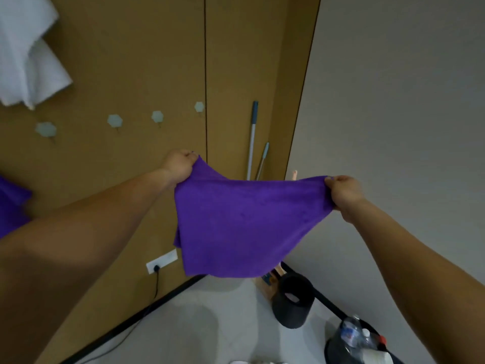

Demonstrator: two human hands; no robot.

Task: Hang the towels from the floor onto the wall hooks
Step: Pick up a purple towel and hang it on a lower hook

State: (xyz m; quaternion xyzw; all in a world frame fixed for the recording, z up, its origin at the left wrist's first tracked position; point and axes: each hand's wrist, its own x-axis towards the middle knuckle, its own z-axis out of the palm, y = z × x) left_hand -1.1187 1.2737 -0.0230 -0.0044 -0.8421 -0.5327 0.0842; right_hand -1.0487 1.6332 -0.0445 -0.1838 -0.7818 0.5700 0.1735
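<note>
A purple towel hangs spread in the air in front of the brown wall. My left hand pinches its upper left corner and my right hand pinches its upper right corner. Several pale hexagonal wall hooks run in a row on the wall above and to the left, among them hook, hook, hook and hook; all are bare. A white towel hangs at the upper left. Another purple towel shows at the left edge, partly behind my left arm.
Two mop handles lean in the corner behind the towel. A black bin stands on the floor below, and a second bin with plastic bottles sits at the lower right. A wall socket with a black cable is low on the wall.
</note>
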